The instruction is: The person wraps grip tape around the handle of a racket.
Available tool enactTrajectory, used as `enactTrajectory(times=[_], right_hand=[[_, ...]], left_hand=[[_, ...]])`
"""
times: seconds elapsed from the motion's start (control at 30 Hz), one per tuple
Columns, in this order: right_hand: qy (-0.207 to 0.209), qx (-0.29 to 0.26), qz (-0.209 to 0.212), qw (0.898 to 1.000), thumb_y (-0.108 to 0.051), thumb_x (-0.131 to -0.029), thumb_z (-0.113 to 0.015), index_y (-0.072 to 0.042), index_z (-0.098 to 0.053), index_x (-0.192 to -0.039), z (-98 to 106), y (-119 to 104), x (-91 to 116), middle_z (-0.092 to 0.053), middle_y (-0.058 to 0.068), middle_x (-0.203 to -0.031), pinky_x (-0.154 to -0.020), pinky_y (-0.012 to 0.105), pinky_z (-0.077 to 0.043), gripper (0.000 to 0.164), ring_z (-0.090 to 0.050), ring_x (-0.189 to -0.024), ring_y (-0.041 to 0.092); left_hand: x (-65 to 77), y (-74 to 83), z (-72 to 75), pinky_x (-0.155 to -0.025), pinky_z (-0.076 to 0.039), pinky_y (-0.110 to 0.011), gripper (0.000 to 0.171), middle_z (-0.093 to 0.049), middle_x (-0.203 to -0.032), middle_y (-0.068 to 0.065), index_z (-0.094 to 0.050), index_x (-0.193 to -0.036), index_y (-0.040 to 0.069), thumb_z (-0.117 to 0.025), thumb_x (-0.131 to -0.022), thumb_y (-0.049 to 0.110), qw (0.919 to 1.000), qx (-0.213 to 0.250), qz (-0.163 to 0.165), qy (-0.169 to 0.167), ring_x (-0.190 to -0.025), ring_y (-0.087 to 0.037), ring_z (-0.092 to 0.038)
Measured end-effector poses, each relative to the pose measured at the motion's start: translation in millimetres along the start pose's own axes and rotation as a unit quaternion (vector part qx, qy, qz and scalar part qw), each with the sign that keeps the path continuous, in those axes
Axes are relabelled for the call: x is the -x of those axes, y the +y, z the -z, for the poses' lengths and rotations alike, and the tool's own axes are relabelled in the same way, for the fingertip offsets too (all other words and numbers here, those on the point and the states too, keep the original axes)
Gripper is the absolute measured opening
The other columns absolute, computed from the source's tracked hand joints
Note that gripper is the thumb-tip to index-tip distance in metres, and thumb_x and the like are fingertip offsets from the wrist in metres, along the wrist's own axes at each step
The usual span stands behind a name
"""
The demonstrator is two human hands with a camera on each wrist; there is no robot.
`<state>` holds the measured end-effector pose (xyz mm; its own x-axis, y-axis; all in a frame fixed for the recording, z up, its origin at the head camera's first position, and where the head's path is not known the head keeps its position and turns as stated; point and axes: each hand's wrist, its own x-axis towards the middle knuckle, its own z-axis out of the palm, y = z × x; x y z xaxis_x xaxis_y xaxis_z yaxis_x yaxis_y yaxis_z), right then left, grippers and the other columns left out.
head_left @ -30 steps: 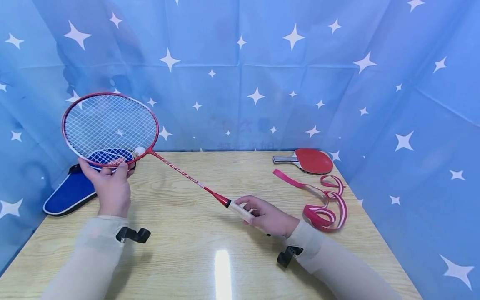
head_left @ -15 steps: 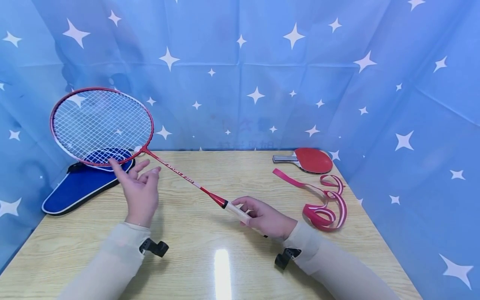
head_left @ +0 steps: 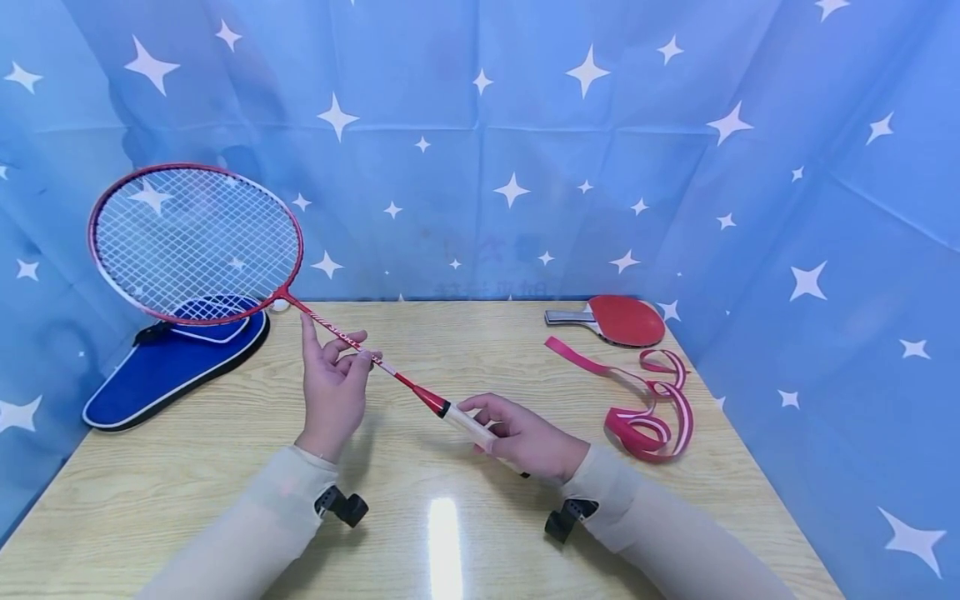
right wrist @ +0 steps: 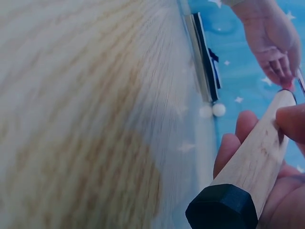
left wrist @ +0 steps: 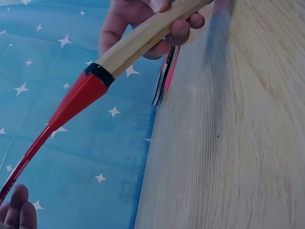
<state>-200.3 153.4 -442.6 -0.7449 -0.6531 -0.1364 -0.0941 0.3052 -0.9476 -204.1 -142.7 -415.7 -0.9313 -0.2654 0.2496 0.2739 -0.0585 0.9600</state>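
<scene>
A red-and-white badminton racket [head_left: 431, 398] slants across the head view, its strung head raised at upper left. My right hand [head_left: 534, 437] grips its pale wooden handle [right wrist: 255, 155], thumb on one side and fingers round the other. The handle's black end cap [right wrist: 221, 207] juts out towards the right wrist camera. My left hand [head_left: 335, 400] is beside the shaft, index finger extended along it, the other fingers loosely bent and overlapping it in the head view. Left fingertips [left wrist: 20, 205] show at the lower left corner of the left wrist view, right by the shaft.
A blue paddle case [head_left: 161, 375] lies at the table's left, partly behind the racket head, with a white ball [head_left: 281, 305] beside it. On the right are a red table tennis paddle [head_left: 628, 321] and a loose pink-and-white ribbon [head_left: 641, 442]. A star-patterned blue curtain [head_left: 465, 183] surrounds the table.
My left hand has come off the lower rim of the racket head and moved right to the shaft. The racket head has shifted slightly left and up; my right hand keeps its grip.
</scene>
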Motion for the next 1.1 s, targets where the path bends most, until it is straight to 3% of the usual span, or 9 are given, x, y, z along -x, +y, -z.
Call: enactTrajectory(times=[0.17,0.33,0.5,0.63,0.8,1.1], right_hand=[[0.000,0.002,-0.005,1.000,0.007,-0.099,-0.057,-0.032,-0.053,-0.148,-1.7,-2.3,-0.9,-0.057,0.013,-0.123,-0.082,0.036,-0.053,0.063,-0.067,-0.107,0.035],[-0.017,0.011,-0.001,1.000,0.007,-0.101,-0.054,-0.032,-0.050,-0.150,-0.4,-5.1,-3.1,-0.057,0.015,-0.125,-0.083,0.036,-0.053,0.063,-0.067,-0.106,0.037],[-0.037,0.054,-0.003,0.998,0.006,-0.101,-0.053,-0.037,-0.048,-0.153,0.7,-10.3,-6.1,-0.059,0.012,-0.125,-0.074,0.033,-0.051,0.068,-0.068,-0.100,0.035],[-0.053,0.107,-0.021,0.993,0.002,-0.101,-0.057,-0.048,-0.042,-0.156,-1.6,-16.4,-8.1,-0.059,0.004,-0.128,-0.068,0.034,-0.056,0.076,-0.067,-0.098,0.027],[-0.074,0.147,-0.029,0.986,-0.003,-0.102,-0.063,-0.055,-0.034,-0.158,-4.7,-23.9,-12.0,-0.059,-0.001,-0.132,-0.071,0.035,-0.062,0.082,-0.066,-0.103,0.018],[-0.094,0.165,-0.022,0.982,0.003,-0.101,-0.061,-0.052,-0.031,-0.161,-3.4,-30.9,-17.5,-0.058,0.000,-0.131,-0.071,0.033,-0.062,0.087,-0.072,-0.101,0.019]], left_hand=[[-1.5,-2.6,-2.3,-0.093,-0.059,-0.022,0.101,-0.060,-0.122,-0.007,0.006,-0.166,0.046,-0.058,-0.104,-0.001,0.9999,-0.008,-0.001,0.007,-0.090,-0.015,-0.071],[-3.9,-4.2,-1.7,-0.092,-0.059,-0.023,0.101,-0.058,-0.117,-0.007,0.005,-0.168,0.042,-0.057,-0.103,-0.004,0.9998,-0.002,-0.008,0.020,-0.089,-0.015,-0.070],[-5.5,-3.3,-0.3,-0.090,-0.060,-0.022,0.100,-0.059,-0.114,-0.007,0.003,-0.169,0.039,-0.059,-0.102,-0.004,0.9996,-0.004,-0.011,0.028,-0.087,-0.016,-0.070],[-6.0,-1.3,2.2,-0.085,-0.060,-0.020,0.101,-0.060,-0.114,-0.006,0.002,-0.168,0.041,-0.061,-0.102,-0.001,0.9993,-0.023,-0.008,0.028,-0.085,-0.016,-0.069],[-6.3,1.2,7.0,-0.084,-0.058,-0.017,0.099,-0.061,-0.117,-0.003,0.000,-0.168,0.044,-0.062,-0.103,0.003,0.9988,-0.040,-0.006,0.028,-0.085,-0.015,-0.068],[-8.4,1.5,8.6,-0.088,-0.059,-0.019,0.093,-0.064,-0.132,-0.005,-0.005,-0.169,0.042,-0.060,-0.104,0.004,0.9992,-0.034,-0.003,0.022,-0.087,-0.016,-0.070]])
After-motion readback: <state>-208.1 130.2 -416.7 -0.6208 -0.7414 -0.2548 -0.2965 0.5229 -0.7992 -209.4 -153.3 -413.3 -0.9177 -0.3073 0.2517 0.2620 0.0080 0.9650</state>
